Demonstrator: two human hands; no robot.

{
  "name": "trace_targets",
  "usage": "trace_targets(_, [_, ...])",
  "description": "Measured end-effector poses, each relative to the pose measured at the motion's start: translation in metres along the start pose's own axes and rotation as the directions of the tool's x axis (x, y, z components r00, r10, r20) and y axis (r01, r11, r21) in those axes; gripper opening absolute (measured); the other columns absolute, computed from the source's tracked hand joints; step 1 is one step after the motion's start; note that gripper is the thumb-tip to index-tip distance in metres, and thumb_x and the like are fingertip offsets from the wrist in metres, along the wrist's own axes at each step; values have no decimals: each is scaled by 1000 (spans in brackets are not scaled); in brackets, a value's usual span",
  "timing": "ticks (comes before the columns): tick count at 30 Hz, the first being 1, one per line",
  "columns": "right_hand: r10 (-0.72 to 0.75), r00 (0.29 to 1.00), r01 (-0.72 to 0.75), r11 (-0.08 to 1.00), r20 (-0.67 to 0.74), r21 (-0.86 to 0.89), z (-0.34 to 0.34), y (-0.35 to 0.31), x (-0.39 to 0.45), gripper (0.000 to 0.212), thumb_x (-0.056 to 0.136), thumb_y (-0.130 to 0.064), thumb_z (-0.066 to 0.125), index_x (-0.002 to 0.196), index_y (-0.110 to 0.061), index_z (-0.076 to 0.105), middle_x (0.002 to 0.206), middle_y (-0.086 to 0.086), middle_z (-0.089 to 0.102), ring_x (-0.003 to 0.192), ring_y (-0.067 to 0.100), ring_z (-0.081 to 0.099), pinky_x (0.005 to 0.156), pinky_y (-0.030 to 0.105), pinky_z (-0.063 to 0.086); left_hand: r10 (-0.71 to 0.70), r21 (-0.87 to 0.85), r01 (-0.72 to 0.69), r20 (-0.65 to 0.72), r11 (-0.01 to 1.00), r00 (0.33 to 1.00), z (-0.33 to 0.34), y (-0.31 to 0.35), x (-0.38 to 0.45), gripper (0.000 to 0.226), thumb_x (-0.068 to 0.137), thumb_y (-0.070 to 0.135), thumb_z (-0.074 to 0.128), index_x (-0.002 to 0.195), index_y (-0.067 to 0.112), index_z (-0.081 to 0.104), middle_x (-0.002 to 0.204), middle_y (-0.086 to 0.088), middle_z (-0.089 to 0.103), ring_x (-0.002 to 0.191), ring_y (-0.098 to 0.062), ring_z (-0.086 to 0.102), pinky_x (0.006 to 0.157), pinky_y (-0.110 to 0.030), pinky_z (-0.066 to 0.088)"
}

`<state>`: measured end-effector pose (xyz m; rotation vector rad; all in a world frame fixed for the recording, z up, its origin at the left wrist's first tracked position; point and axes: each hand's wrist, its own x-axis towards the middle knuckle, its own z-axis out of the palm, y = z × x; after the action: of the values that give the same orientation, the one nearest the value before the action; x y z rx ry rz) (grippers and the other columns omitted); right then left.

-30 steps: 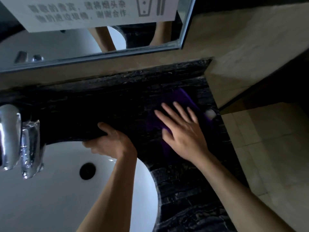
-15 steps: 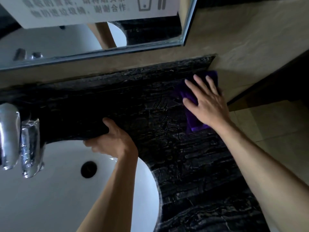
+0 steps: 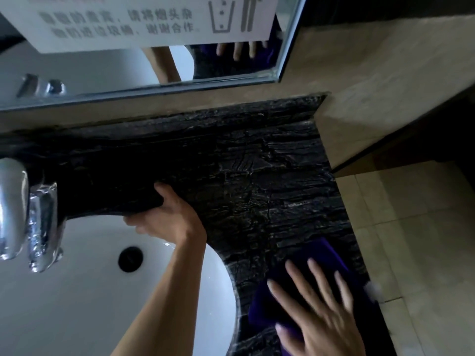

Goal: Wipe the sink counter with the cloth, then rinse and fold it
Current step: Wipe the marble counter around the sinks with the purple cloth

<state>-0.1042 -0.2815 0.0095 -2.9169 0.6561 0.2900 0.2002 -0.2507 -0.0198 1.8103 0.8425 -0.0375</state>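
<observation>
A purple cloth (image 3: 326,255) lies flat on the black marble counter (image 3: 257,163), near its front right edge. My right hand (image 3: 321,312) presses down on the cloth with its fingers spread flat. My left hand (image 3: 167,214) grips the counter's inner rim above the white sink basin (image 3: 64,291), thumb on top and fingers curled under the edge.
A chrome faucet (image 3: 23,211) juts in from the left over the basin, whose drain (image 3: 130,259) is dark. A mirror (image 3: 102,68) with a white notice runs along the back wall. A beige wall and tiled floor (image 3: 424,253) bound the counter's right side.
My right hand has swept the cloth from the back right corner of the counter down toward the front right edge. My left hand has stayed on the sink rim.
</observation>
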Motion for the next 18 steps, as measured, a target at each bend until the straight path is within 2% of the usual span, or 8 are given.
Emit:
trace_targets(1, [3, 1000, -2, 999, -15, 32, -8, 10, 23, 79, 78, -66, 56, 151, -54, 29, 162, -9, 34, 151, 26, 29, 114, 60, 28, 1, 2, -1, 1, 1000, 1000, 0, 0, 0, 79, 85, 54, 61, 143, 9, 31, 129, -21, 47, 109, -41, 56, 83, -37, 44])
trace_targets(3, [105, 992, -100, 993, -74, 63, -21, 37, 84, 65, 92, -65, 41, 153, -53, 26, 167, -11, 23, 154, 26, 24, 118, 60, 22, -5, 7, 5, -4, 1000, 1000, 0, -1, 0, 79, 85, 55, 61, 142, 10, 31, 128, -20, 47, 106, -40, 57, 85, -42, 48])
trace_targets(6, [242, 962, -231, 968, -130, 98, -37, 74, 180, 63, 92, -64, 37, 153, -52, 26, 168, -12, 20, 155, 26, 19, 117, 62, 23, 0, 9, 0, -12, 1000, 1000, 1, 0, 0, 78, 83, 56, 60, 141, 11, 32, 126, -18, 47, 103, -39, 58, 82, -44, 50])
trace_targets(10, [200, 973, -183, 973, -116, 138, -46, 98, 238, 63, 92, -63, 31, 153, -48, 27, 167, -11, 18, 155, 28, 12, 115, 65, 26, -1, 23, 1, -11, 1000, 1000, 0, -1, 0, 75, 87, 54, 60, 140, 9, 32, 128, -19, 47, 105, -39, 58, 76, -39, 42])
trace_targets(14, [205, 960, -198, 979, -190, 55, -32, 57, 196, 63, 94, -61, 36, 154, -44, 30, 168, -5, 21, 155, 31, 18, 118, 65, 18, -7, 48, 8, -25, 999, 1000, 3, -2, 3, 77, 87, 56, 59, 142, 11, 30, 129, -19, 47, 110, -41, 57, 75, -40, 39])
trace_targets(15, [164, 966, -158, 986, -199, 44, -27, 38, 173, 63, 95, -60, 38, 155, -43, 31, 168, -3, 23, 154, 32, 20, 119, 65, 17, -4, 55, 5, -30, 998, 1000, 3, -3, 4, 77, 87, 56, 58, 142, 11, 29, 129, -19, 47, 111, -42, 57, 75, -40, 39])
trace_targets(18, [6, 994, -2, 999, -108, 37, -11, -19, 81, 64, 95, -58, 43, 155, -42, 30, 169, -3, 18, 156, 31, 14, 119, 66, 14, 5, 61, -2, -47, 998, 999, 6, -6, 7, 78, 86, 58, 57, 142, 12, 29, 127, -18, 48, 113, -43, 56, 75, -41, 41])
